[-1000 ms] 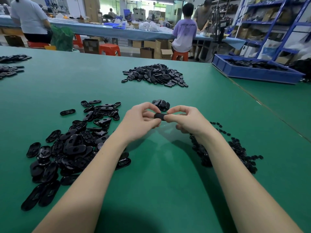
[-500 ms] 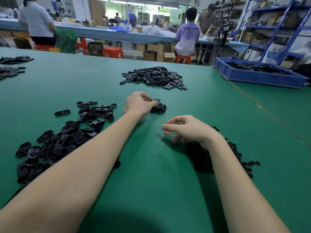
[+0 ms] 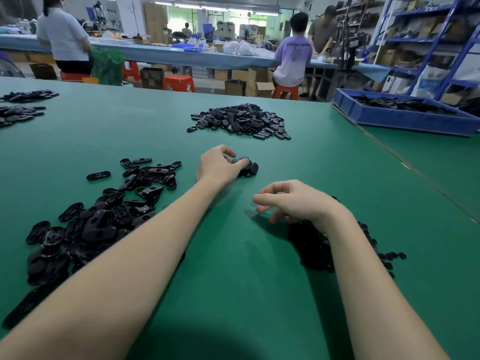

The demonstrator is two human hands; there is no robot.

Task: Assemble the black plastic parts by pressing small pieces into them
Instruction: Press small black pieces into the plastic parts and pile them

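My left hand (image 3: 220, 166) is stretched forward to a small heap of black parts (image 3: 250, 168), with thumb and fingers pinched on the top black part. My right hand (image 3: 296, 201) hovers low over the green table (image 3: 233, 281), fingers loosely curled and apart, holding nothing. Just behind and under its wrist lies a pile of small black pieces (image 3: 319, 248), partly hidden by my forearm. A large spread of black oval parts (image 3: 104, 211) lies to the left of my left arm.
A bigger heap of black parts (image 3: 241, 123) sits further out at the table's middle. More parts lie at the far left edge (image 3: 18, 113). A blue tray (image 3: 405, 118) with parts stands at the back right. People work at a bench beyond.
A second ago both hands held one black part together at the middle. My left hand has carried it forward to the small heap; my right hand has let go and dropped towards the small pieces.
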